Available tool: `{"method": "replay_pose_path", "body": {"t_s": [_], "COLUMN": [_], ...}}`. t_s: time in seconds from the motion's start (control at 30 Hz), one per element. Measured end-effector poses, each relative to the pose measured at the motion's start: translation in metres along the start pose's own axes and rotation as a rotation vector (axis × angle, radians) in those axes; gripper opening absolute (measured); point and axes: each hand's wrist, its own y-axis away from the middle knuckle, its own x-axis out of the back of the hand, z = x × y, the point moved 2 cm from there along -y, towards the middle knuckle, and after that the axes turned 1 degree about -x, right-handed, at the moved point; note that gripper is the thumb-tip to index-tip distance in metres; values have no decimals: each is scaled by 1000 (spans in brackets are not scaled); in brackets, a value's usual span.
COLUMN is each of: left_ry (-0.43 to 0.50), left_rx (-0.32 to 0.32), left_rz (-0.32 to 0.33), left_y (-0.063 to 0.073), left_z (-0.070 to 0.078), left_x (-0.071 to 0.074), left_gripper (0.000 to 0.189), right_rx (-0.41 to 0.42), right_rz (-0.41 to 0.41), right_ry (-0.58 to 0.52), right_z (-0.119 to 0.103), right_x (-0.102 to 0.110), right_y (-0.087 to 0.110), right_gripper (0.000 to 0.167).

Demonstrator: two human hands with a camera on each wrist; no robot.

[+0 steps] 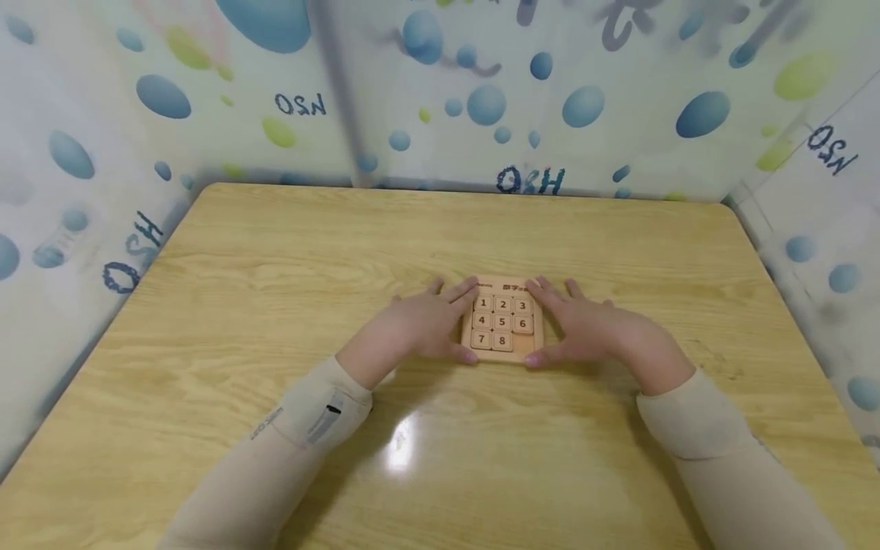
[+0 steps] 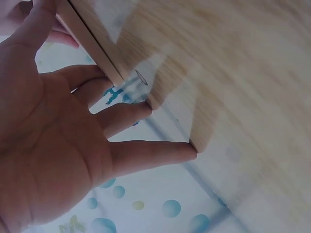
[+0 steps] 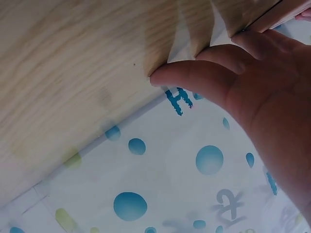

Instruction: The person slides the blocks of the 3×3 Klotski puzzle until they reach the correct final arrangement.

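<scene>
A wooden number slide puzzle lies flat on the table between both hands. Its square tiles read 1 to 8 in order, row by row, and the bottom right slot is bare. My left hand touches the puzzle's left side, thumb at the near corner and index finger at the far one. On the opposite side my right hand rests the same way. In the left wrist view the fingers are straight and spread against the tabletop. The right wrist view shows extended fingers beside the puzzle's edge.
The light wooden table has rounded far corners and stretches around the puzzle on all sides. Behind it and at both sides stand pale wall coverings printed with blue and green drops. A bright reflection shows on the near tabletop.
</scene>
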Motion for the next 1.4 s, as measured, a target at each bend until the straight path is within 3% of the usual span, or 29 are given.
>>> {"method": "replay_pose_path", "body": {"t_s": [0.3, 0.77, 1.4], "left_ry": [12, 37, 10], "left_rx": [1, 2, -1], "left_rz": [18, -4, -7], "left_y": [4, 4, 2], "left_z": [1, 3, 3], "left_x": [-2, -1, 1], "left_gripper": [115, 115, 117], "right_rx": [8, 1, -3], "right_rz": [-9, -23, -32], "right_ry": [3, -12, -4], "right_z": [0, 2, 2], "right_x": [0, -2, 1], "right_y": [-3, -2, -3], "right_gripper": [126, 127, 127]}}
